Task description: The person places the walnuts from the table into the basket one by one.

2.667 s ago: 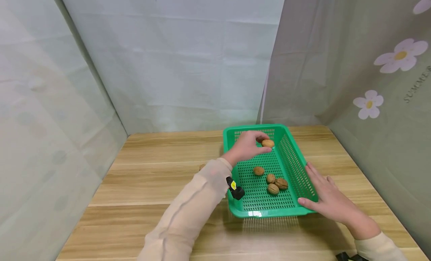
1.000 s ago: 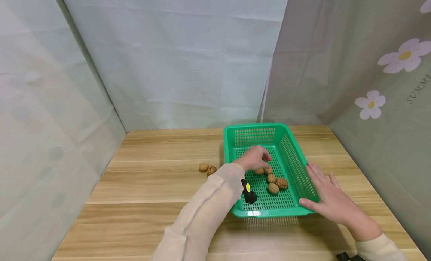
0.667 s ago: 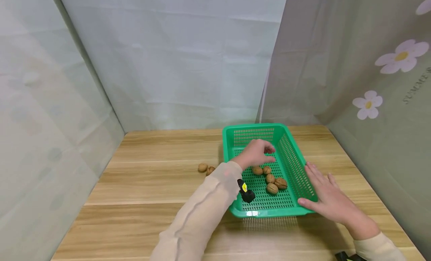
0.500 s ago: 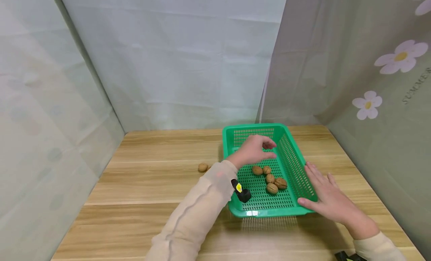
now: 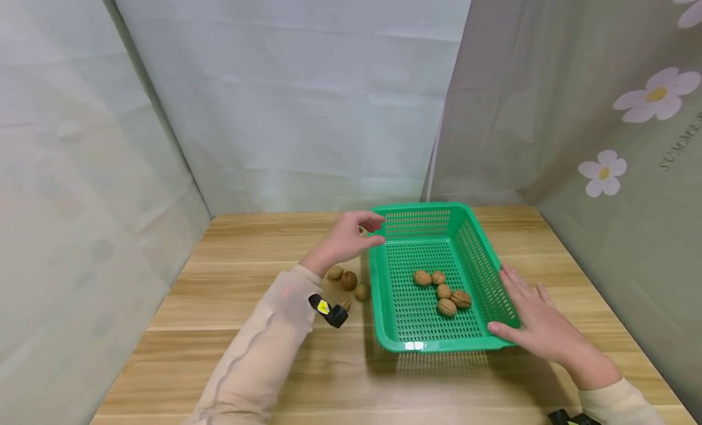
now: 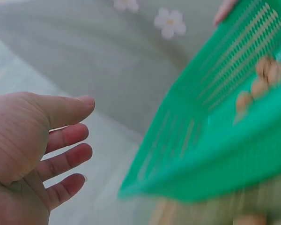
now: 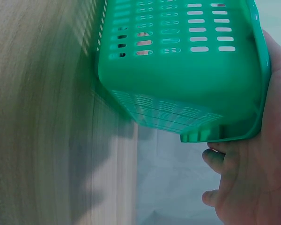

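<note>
A green plastic basket (image 5: 386, 327) with slotted walls stands on the table and holds several walnuts (image 5: 446, 307) grouped toward its front right. My left hand (image 5: 348, 235) is above the table beside the basket's left rim, thumb and fingers spread with nothing between them; the left wrist view shows the same bare fingers (image 6: 68, 159). Several more walnuts (image 5: 349, 281) lie on the table below that hand, partly hidden by the wrist and its camera. My right hand (image 5: 540, 327) rests along the basket's right side, fingers straight against the outside and thumb at the front corner of the rim.
A wood-grain table (image 5: 219, 303) carries everything. Pale cloth curtains (image 5: 296, 108) close off the back and left, and a grey-green curtain with printed flowers (image 5: 603, 173) hangs along the right.
A walnut that my left hand held now lies in the basket with the others. The left hand has opened and moved left, out past the basket's rim. The right hand has stayed put.
</note>
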`<move>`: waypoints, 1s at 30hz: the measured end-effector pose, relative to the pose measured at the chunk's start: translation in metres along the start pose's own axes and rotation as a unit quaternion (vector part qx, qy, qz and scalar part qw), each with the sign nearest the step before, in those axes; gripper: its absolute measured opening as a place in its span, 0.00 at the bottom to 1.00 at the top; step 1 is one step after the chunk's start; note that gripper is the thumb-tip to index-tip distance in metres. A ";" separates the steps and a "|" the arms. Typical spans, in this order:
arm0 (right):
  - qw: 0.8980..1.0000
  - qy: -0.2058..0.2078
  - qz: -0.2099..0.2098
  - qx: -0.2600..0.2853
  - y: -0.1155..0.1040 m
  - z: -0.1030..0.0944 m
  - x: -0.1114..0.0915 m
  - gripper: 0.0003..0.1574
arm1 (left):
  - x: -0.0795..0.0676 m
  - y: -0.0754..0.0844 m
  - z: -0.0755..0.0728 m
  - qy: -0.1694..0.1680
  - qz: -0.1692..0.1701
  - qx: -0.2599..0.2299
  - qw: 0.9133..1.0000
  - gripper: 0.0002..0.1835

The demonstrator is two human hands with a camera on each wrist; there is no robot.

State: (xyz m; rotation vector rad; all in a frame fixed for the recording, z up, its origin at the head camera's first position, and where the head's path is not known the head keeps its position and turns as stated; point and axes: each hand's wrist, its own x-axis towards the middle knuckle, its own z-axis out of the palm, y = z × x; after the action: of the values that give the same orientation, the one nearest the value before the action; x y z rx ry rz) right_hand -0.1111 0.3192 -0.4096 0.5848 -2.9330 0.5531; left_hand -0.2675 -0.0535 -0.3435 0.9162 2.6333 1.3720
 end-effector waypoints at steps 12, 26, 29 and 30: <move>1.000 0.002 0.000 0.000 0.000 0.000 0.000 0.62 | -0.078 -0.075 -0.020 0.016 -0.071 0.029 0.997 0.18; 1.000 0.009 -0.002 0.007 0.000 0.001 0.000 0.62 | -0.113 -0.111 0.015 -0.064 -0.055 0.063 0.994 0.22; 1.000 0.011 -0.002 0.007 0.000 0.001 0.000 0.62 | -0.113 -0.111 0.021 -0.069 -0.051 0.072 0.994 0.23; 1.000 0.011 -0.002 0.007 0.000 0.001 0.000 0.62 | -0.113 -0.112 0.022 -0.070 -0.051 0.077 0.993 0.23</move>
State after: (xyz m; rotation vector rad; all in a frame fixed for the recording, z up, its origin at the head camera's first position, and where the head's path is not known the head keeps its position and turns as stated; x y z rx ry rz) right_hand -0.1110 0.3192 -0.4103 0.5833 -2.9082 0.5768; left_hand -0.2221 -0.1438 -0.4680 0.8439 2.6658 1.0551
